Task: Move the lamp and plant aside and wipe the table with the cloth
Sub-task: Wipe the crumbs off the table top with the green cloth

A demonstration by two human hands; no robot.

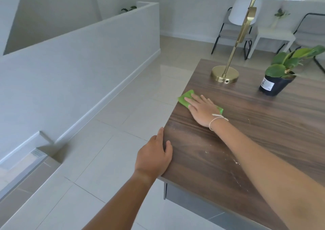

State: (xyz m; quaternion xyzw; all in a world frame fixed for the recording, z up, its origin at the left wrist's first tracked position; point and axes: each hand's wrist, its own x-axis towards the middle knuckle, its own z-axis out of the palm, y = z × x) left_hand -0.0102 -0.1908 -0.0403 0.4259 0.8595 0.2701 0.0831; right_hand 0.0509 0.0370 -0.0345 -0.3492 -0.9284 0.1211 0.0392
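A single head-worn wide-angle camera looks forward and down, close above the left hand (154, 156) and right hand (202, 109) at the table (263, 141) edge.

The right hand (202, 110) lies flat on a green cloth (186, 98), fingers spread out, pressing it onto the brown wooden table (255, 133). The cloth sits right at the table's left edge. A thin string bracelet (217, 120) goes round that wrist.

The left hand (154, 156) rests on the same edge, closer to the person — thumb on top, fingers down the side.

Small white crumbs (235, 162) lie on the wood near the right arm.

At the far end stand a gold lamp (225, 74) with a round base and a green plant (281, 67) in a black pot — near each other, not touching. Past the table are pale floor tiles (109, 159) and dark chairs (232, 34).
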